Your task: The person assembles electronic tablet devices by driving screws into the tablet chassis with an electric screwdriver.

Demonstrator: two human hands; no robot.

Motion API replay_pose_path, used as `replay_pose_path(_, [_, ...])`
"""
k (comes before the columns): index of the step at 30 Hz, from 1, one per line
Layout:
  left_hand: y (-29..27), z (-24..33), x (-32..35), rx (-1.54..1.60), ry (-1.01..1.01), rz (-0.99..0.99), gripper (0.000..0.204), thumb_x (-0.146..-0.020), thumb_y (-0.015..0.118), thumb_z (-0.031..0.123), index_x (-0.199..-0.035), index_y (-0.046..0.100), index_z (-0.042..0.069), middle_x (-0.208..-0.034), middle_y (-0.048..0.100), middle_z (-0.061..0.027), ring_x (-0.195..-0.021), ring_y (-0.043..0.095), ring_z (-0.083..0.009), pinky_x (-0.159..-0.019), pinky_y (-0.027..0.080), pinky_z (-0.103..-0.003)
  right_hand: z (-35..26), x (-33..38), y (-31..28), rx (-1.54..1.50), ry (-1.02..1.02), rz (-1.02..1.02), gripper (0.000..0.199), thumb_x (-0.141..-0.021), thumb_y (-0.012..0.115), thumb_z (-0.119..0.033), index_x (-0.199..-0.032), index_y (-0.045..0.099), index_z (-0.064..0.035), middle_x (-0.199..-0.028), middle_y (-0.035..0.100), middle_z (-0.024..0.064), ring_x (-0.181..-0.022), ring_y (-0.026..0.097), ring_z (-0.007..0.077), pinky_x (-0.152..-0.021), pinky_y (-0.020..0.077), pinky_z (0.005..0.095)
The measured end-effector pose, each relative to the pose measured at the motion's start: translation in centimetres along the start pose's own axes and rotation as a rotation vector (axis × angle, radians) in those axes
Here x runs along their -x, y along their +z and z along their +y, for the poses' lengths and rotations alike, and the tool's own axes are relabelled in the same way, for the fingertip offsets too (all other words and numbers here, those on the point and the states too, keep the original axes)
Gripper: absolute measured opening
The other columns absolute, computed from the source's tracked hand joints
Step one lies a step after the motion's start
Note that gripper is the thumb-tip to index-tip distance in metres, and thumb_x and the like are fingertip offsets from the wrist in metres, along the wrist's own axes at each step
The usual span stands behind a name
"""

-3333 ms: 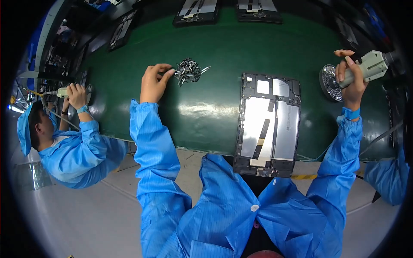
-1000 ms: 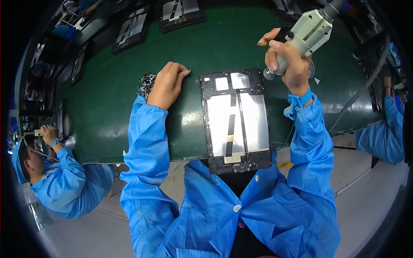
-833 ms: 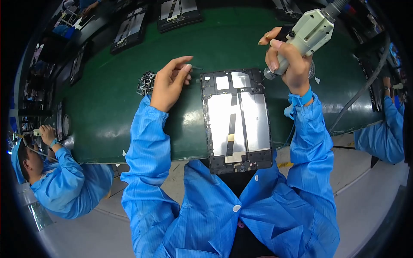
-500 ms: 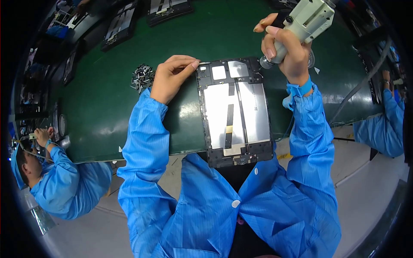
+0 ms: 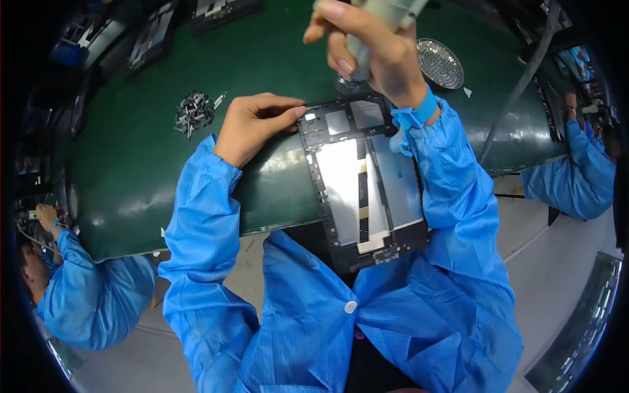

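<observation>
An opened tablet [image 5: 407, 180] with a black frame and silvery panels lies over the table's near edge, its lower end toward my body. At its upper left corner, my left hand [image 5: 255, 128] is closed, with thumb and fingers pinching the edge. My right hand [image 5: 396, 62] is wrapped round a pale electric screwdriver [image 5: 360, 52], partly cut off by the top of the picture. The screwdriver's nose points down near the tablet's top edge; I cannot tell whether its tip touches.
A heap of small metallic and black pieces [image 5: 195, 112] lies left of my left hand. Beyond my right wrist is a round dish of tiny shiny parts [image 5: 440, 63]. A grey cable [image 5: 524, 78] crosses the right side. More tablets [image 5: 226, 12] stand at the far edge. Co-workers sit on both sides.
My right hand has brought the screwdriver left, over the tablet's top edge, uncovering the dish. The tablet is turned slightly. A slim piece seen at my left fingertips no longer shows clearly.
</observation>
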State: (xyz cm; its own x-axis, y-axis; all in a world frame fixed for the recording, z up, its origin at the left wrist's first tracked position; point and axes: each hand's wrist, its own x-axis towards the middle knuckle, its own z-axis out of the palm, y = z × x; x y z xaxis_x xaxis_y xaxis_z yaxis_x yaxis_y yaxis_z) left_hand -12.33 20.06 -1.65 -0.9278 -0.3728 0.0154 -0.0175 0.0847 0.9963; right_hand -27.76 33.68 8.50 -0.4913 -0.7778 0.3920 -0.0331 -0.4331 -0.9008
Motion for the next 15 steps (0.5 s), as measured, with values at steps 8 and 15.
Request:
replay_pose_path(8, [-1.2,0.0,0.2,-0.022,0.067,-0.095,0.024,-0.093,0.070,0.016,-0.104,0.074,-0.005,-0.091,0.073,-0.0106,-0.080,0.068,-0.0132,-0.075,0.054,-0.025,2.3,-0.2,3.7,0.001,0.038,-0.128,0.018,-0.093,0.061,-0.014,-0.089,0.064,0.0033,-0.072,0.066,0.0109,-0.042,0.052,0.0107,-0.041,0.0423,0.0247])
replay_pose_path(15, [-1.1,-0.8,0.1,-0.013,0.061,-0.092,0.024,-0.089,0.072,0.013,-0.106,0.074,-0.004,-0.092,0.074,-0.0138,-0.081,0.069,-0.0162,-0.076,0.056,-0.027,3.6,0.1,3.8,0.058,0.045,-0.168,0.027,-0.094,0.057,-0.020,-0.091,0.062,0.0062,-0.074,0.067,0.0151,-0.040,0.051,0.0123,-0.040,0.0433,0.0251])
